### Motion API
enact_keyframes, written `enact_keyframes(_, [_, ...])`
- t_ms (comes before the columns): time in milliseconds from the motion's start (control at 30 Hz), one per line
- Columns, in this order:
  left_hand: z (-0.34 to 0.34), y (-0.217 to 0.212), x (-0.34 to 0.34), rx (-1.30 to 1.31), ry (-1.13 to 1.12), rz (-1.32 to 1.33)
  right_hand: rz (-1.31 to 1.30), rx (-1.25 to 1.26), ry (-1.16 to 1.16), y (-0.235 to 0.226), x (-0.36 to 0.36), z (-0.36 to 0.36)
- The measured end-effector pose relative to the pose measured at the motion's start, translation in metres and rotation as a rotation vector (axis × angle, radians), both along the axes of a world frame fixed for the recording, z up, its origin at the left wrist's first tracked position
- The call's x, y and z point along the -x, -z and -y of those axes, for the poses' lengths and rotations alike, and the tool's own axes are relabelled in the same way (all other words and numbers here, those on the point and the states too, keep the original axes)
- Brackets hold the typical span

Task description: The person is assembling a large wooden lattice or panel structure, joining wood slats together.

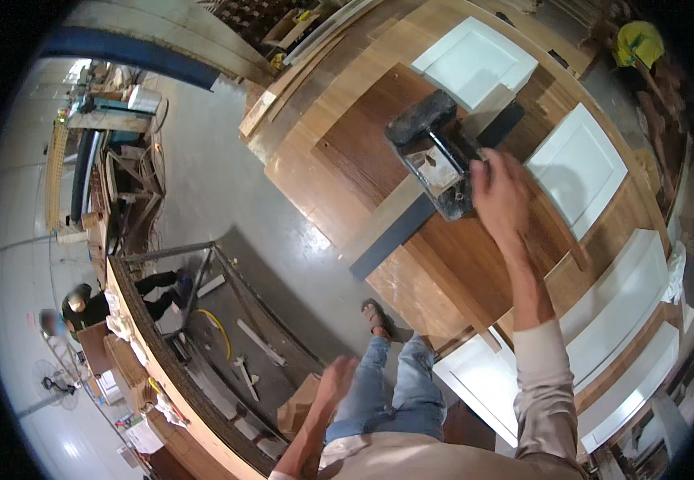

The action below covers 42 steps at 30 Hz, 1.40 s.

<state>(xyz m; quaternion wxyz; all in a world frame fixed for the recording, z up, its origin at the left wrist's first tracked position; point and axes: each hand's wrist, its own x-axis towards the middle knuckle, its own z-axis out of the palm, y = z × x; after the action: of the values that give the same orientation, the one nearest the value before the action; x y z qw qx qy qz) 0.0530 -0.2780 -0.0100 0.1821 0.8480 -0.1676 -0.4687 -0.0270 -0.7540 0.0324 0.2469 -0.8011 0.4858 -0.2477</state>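
My right hand (503,200) reaches over the worktable, its fingers curled at the near right end of a black, heavily stained tool (420,120). The tool has a boxy frame with an opening in the middle and a dark bar across it. It sits over a long narrow board (392,228) with a dark grey edge, which lies across wide brown wooden panels (371,136). My left hand (337,380) hangs low beside my left thigh, away from the table; its fingers are smeared, and nothing is plainly visible in it.
White framed panels (577,170) lie on the table's right side, with more near my right arm. To my left stands a metal-framed bench (215,252) with scraps inside. Grey floor (283,216) runs between. A person (87,308) is beyond the bench.
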Motion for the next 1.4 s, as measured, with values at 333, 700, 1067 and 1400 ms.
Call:
enact_keyframes(333, [-0.041,-0.014,0.036,-0.045,-0.073,-0.082,-0.322,-0.713,-0.146,0.04,-0.088,0.067])
enact_keyframes(700, [-0.112,-0.025,0.017,0.105,-0.373,0.015,-0.171,-0.907,-0.19,0.055,-0.074,0.06])
enact_keyframes(1067, [0.024,-0.016,-0.085,0.287,0.336,0.456,-0.002,-1.086,0.146,0.053,0.048,-0.077])
enact_keyframes(1400, [0.158,0.101,0.052,0.198,0.629,0.321,0.018,-1.127,0.509,-0.016,0.154,-0.223])
